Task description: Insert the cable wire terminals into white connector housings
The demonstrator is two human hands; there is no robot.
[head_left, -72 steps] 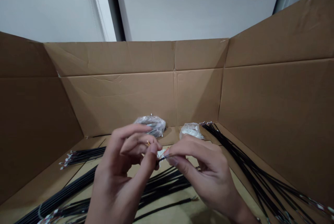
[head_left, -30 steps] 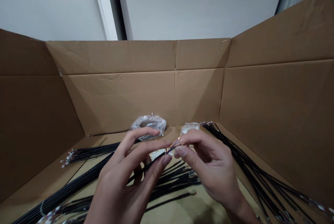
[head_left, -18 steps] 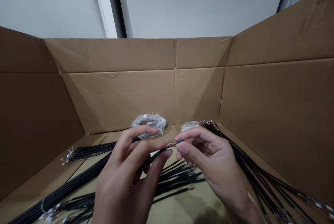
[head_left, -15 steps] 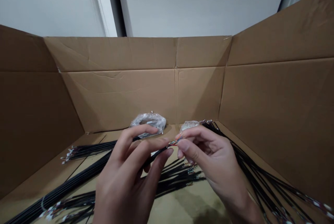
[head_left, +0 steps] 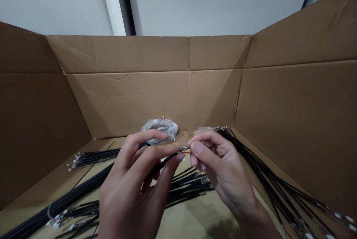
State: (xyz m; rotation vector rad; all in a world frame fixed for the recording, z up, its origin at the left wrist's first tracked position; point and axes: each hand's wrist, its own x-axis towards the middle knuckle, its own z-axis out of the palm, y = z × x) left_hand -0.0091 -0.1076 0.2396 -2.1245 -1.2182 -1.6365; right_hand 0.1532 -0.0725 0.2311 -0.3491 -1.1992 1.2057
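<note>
Between thumb and forefinger, my left hand [head_left: 139, 179] pinches a black cable [head_left: 167, 160] close to its end. Thin coloured wires [head_left: 185, 150], a red one and a green one among them, stick out of the sheath towards the right. My right hand [head_left: 223, 164] is closed in a pinch on the tips of these wires. Its fingertips hide most of the ends. Below the hands lies a bundle of black cables [head_left: 186, 189] with bare coloured wire ends on the right; my left hand covers part of it.
Cardboard walls [head_left: 139, 97] enclose the work surface on three sides. A clear plastic bag [head_left: 160, 129] lies at the back, with a second bag [head_left: 204, 130] behind my right hand. Black cable bundles lie left [head_left: 97, 156], front left [head_left: 72, 194] and along the right wall [head_left: 267, 175].
My right thumb and fingers have shifted slightly on the wires, and the red wire now stands apart from the others. The view has tilted a little. My left hand keeps its hold.
</note>
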